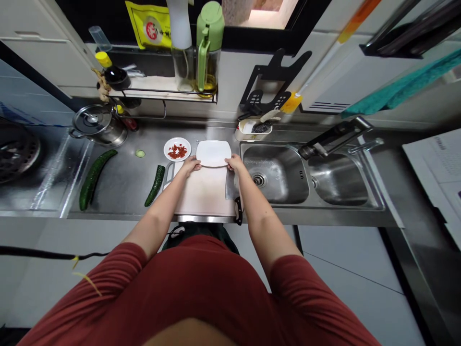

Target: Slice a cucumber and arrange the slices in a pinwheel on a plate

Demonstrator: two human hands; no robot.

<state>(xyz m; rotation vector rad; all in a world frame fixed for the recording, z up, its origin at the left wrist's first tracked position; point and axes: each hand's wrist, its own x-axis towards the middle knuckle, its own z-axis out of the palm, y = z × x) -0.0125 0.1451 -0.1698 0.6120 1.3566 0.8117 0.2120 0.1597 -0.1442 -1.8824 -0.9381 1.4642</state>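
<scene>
A white rectangular plate (213,154) with rounded corners is held level between my two hands, over the far end of a pale cutting board (205,194). My left hand (191,165) grips its near left corner, and my right hand (235,162) grips the near right corner. Left of the plate, a round white plate (177,150) carries chopped red pieces. A cut piece of cucumber (155,185) lies left of the board. The knife (238,210) rests at the board's right edge, its black handle toward the counter's front, partly hidden by my right forearm.
A whole cucumber (94,179) and a small cucumber slice (140,153) lie on the steel counter. A lidded pot (99,126) stands at the back left. The double sink (275,174) and faucet (334,137) are on the right. Bottles fill a wall shelf (154,91).
</scene>
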